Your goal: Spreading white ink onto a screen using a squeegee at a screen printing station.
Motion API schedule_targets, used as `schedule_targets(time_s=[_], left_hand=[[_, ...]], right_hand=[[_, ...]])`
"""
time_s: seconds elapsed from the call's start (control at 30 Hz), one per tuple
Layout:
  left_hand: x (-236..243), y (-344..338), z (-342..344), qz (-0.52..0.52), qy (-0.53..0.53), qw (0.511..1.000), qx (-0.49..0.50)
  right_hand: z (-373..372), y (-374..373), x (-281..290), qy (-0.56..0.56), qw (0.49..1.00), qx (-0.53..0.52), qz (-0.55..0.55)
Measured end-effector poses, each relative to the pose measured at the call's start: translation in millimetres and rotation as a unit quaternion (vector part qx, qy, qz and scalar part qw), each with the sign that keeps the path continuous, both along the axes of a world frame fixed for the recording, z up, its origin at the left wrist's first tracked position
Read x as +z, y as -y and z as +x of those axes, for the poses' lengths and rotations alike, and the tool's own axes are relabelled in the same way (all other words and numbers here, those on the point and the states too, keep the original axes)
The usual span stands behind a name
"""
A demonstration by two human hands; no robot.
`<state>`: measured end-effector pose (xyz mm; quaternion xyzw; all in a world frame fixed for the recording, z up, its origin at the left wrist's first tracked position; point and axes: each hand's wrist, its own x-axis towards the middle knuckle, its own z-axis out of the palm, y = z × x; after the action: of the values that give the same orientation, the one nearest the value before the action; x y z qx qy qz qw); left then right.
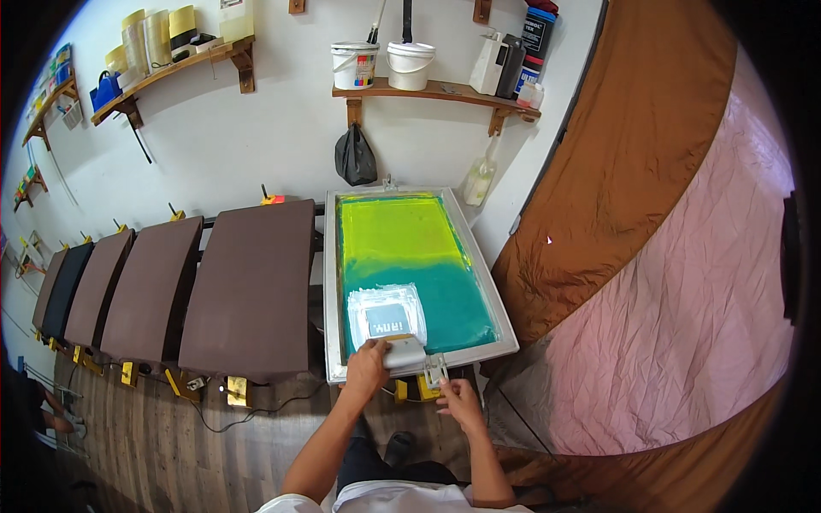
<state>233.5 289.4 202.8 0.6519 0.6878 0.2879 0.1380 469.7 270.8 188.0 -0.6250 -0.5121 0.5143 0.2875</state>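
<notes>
Both forearms are angled inward. The left hand (366, 369) is closed around the left end of a flat pale-grey tool (405, 351), held low over the green-and-yellow mesh (400, 244) of a grey rectangular frame (479, 269). The right hand (462, 403), fingers loosely curled, is poised at a small pale bracket (436, 369); its grip cannot be told.

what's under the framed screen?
Yellow parts poke out below the near edge of the framed screen, with wood-look floor farther down. Everything else beneath is covered; can't tell.
</notes>
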Motion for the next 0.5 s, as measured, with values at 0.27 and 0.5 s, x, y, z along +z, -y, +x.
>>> schedule_targets(time_s=[0.27, 0.5], left_hand=[[-0.6, 1.3, -5.4, -0.015, 0.002, 1.0, -0.027], [12.2, -8.1, -10.5, -0.032, -0.038, 0.997, -0.065]], right_hand=[[6.3, -7.4, -16.8, -0.302, 0.923, -0.068, -0.228], [2.9, 0.2, -23.5, -0.294, 0.931, -0.08, -0.2]])
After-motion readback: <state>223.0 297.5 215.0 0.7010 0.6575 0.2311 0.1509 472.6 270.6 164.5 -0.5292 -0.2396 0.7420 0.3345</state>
